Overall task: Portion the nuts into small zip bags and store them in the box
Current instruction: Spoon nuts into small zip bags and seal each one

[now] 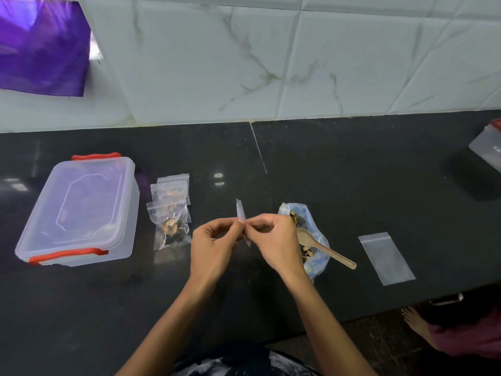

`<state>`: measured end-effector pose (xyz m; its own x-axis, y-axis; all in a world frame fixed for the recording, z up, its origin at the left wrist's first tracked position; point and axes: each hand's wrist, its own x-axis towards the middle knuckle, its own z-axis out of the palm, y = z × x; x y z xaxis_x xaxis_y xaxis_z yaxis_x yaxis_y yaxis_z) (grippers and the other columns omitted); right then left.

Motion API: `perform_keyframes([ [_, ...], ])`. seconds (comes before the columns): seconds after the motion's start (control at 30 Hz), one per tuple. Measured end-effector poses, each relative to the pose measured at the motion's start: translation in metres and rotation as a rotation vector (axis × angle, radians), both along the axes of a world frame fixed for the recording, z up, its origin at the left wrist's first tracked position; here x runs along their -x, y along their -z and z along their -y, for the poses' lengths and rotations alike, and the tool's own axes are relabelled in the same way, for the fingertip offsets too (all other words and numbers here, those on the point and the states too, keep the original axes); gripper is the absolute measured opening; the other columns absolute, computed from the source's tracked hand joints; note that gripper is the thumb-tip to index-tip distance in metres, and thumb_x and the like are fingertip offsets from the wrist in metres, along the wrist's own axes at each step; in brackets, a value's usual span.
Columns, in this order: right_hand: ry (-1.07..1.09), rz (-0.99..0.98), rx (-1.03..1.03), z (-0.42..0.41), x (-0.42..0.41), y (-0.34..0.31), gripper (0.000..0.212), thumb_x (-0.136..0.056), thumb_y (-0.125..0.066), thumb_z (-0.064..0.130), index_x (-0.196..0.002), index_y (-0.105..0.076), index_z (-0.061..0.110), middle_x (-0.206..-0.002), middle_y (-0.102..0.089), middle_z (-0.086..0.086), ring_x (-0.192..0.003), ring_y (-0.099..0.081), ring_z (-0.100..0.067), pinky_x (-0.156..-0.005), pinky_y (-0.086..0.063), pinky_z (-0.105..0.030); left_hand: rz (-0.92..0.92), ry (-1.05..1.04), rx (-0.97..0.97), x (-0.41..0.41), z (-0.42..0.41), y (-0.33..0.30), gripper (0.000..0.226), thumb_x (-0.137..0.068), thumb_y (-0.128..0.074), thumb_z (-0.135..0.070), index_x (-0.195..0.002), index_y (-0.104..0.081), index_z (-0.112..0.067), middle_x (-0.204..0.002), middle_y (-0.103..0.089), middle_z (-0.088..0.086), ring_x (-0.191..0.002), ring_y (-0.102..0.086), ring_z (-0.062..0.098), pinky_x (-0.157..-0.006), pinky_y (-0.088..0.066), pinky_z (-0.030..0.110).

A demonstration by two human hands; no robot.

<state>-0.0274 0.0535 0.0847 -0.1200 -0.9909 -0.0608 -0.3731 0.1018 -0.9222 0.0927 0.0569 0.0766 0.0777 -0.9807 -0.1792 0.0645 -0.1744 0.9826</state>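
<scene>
Above the counter's middle, my left hand (214,245) and my right hand (273,240) both pinch a small empty zip bag (240,213), seen edge-on between the fingertips. Just right of my right hand lies the open blue bag of nuts (311,240) with a wooden spoon (325,248) resting in it. Filled small zip bags (170,213) lie in a pile to the left. Further left stands the clear plastic box (78,210) with red clips, its lid on. One empty zip bag (386,257) lies flat at the right.
The black counter (352,172) ends at a tiled wall behind. Another clear container (488,147) sits at the far right edge. A purple sheet (43,44) hangs at the upper left. Someone's foot (417,324) stands on the floor at the lower right.
</scene>
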Motion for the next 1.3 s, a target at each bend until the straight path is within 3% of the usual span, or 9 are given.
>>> perform_keyframes([
  [0.27, -0.103, 0.047, -0.104, 0.010, 0.007, 0.008, 0.005, -0.081, -0.073, 0.021, -0.085, -0.074, 0.018, -0.080, -0.073, 0.002, -0.079, -0.068, -0.006, -0.076, -0.055, -0.022, -0.029, 0.100, -0.053, -0.009, 0.007, -0.001, 0.018, -0.091, -0.060, -0.018, -0.086, -0.073, -0.006, -0.080, -0.075, 0.008, -0.075, -0.073, 0.018, -0.060, -0.057, 0.024],
  [0.43, -0.150, 0.052, -0.204, 0.011, 0.011, 0.014, 0.010, -0.086, -0.067, 0.030, -0.086, -0.069, 0.020, -0.083, -0.071, -0.001, -0.081, -0.068, -0.012, -0.081, -0.057, -0.038, 0.157, 0.101, -0.032, -0.009, 0.011, 0.005, 0.017, -0.090, -0.062, -0.014, -0.079, -0.074, -0.016, -0.073, -0.074, 0.002, -0.073, -0.072, 0.018, -0.062, -0.057, 0.026],
  [0.63, -0.092, -0.286, -0.109, 0.007, 0.001, 0.014, 0.010, -0.093, -0.057, 0.029, -0.088, -0.052, 0.021, -0.074, -0.057, 0.006, -0.059, -0.053, -0.003, -0.054, -0.041, -0.016, 0.483, 0.083, 0.086, -0.007, 0.010, -0.001, 0.013, -0.079, -0.073, -0.014, -0.072, -0.075, -0.026, -0.064, -0.070, -0.015, -0.063, -0.067, -0.004, -0.060, -0.052, 0.011],
  [0.77, -0.071, -0.348, 0.003, 0.012, 0.000, 0.009, 0.014, -0.091, -0.059, 0.018, -0.091, -0.047, 0.025, -0.088, -0.057, 0.011, -0.073, -0.059, -0.004, -0.065, -0.053, -0.022, 0.569, 0.020, 0.061, -0.009, 0.012, -0.001, 0.013, -0.077, -0.075, -0.018, -0.067, -0.074, -0.026, -0.060, -0.068, -0.014, -0.058, -0.065, -0.003, -0.056, -0.054, 0.015],
  [0.9, -0.103, -0.427, 0.087, 0.015, -0.002, 0.004, 0.015, -0.090, -0.056, 0.010, -0.083, -0.054, 0.023, -0.087, -0.054, 0.012, -0.076, -0.055, -0.005, -0.067, -0.051, -0.021, 0.624, -0.039, 0.065, -0.010, 0.014, -0.003, 0.010, -0.074, -0.074, -0.022, -0.065, -0.073, -0.024, -0.057, -0.066, -0.014, -0.058, -0.063, -0.005, -0.056, -0.054, 0.020],
  [1.0, -0.151, -0.442, 0.067, 0.017, -0.002, 0.004, 0.017, -0.092, -0.055, 0.010, -0.096, -0.069, 0.019, -0.103, -0.058, 0.009, -0.092, -0.057, -0.004, -0.080, -0.049, -0.019, 0.632, -0.046, 0.103, -0.010, 0.014, -0.004, 0.012, -0.077, -0.073, -0.025, -0.067, -0.068, -0.029, -0.060, -0.065, -0.015, -0.064, -0.062, -0.008, -0.059, -0.051, 0.014],
  [1.1, -0.229, -0.414, 0.019, 0.015, -0.004, 0.002, 0.031, -0.092, -0.059, 0.017, -0.122, -0.062, 0.022, -0.118, -0.058, 0.007, -0.100, -0.059, -0.004, -0.083, -0.049, -0.014, 0.578, -0.062, 0.154, -0.012, 0.015, -0.003, 0.021, -0.082, -0.070, -0.019, -0.068, -0.063, -0.032, -0.065, -0.066, -0.016, -0.069, -0.064, -0.007, -0.063, -0.052, 0.014],
  [1.23, -0.213, -0.383, 0.060, 0.013, -0.006, 0.001, 0.031, -0.092, -0.059, 0.018, -0.122, -0.061, 0.024, -0.109, -0.060, 0.005, -0.094, -0.059, -0.005, -0.077, -0.050, -0.014, 0.493, -0.051, 0.241, -0.014, 0.017, 0.001, 0.019, -0.080, -0.068, -0.021, -0.073, -0.065, -0.038, -0.071, -0.069, -0.016, -0.073, -0.066, -0.004, -0.068, -0.056, 0.019],
  [1.3, -0.220, -0.344, 0.058, 0.014, -0.005, 0.001, 0.033, -0.092, -0.059, 0.016, -0.123, -0.060, 0.026, -0.102, -0.056, 0.005, -0.092, -0.057, -0.006, -0.080, -0.052, -0.022, 0.414, 0.038, 0.272, -0.018, 0.018, 0.005, 0.025, -0.073, -0.065, -0.035, -0.097, -0.064, -0.042, -0.097, -0.069, -0.022, -0.095, -0.064, -0.005, -0.080, -0.055, 0.020],
])
